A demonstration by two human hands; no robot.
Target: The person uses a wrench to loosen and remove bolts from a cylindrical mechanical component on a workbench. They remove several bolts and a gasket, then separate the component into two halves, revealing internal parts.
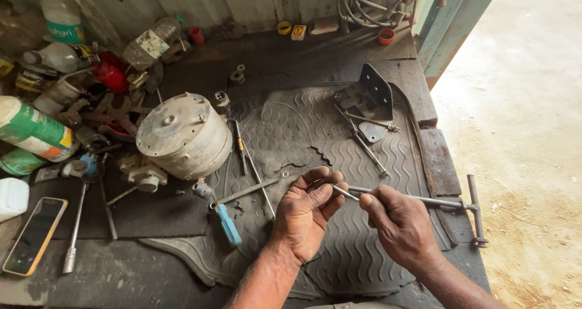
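Looking down from my head, I have both hands over the ribbed black rubber mat (364,248), its wavy grooves worn and torn near the middle. My left hand (306,209) is curled, fingers pressed together around the end of a thin metal rod (341,191), pinching it between thumb and forefinger. My right hand (397,224) is closed too, thumb and fingers gripping the long shaft of a T-handle wrench (448,203); the steel bar runs out to my right and ends in a crossbar at the mat's edge. The rod's tip and the wrench's end meet between my two hands, just above the mat.

To my left on the mat lies a round, dull grey metal drum (182,134), tilted on its side, dusty and scratched. A blue-handled screwdriver (225,221) lies just below it, and a flat spanner (254,188) rests close to my left knuckles. Ahead, a bent black steel bracket (371,94) with holes stands on the mat, thin rods lying against it.

Along the left edge are containers: a green and white plastic bottle (33,130) on its side, a clear plastic bottle (60,15) upright, and another clear bottle (151,42) tipped over; what is in them I cannot tell. A phone (35,235) with a yellow case lies flat on the dark bench.
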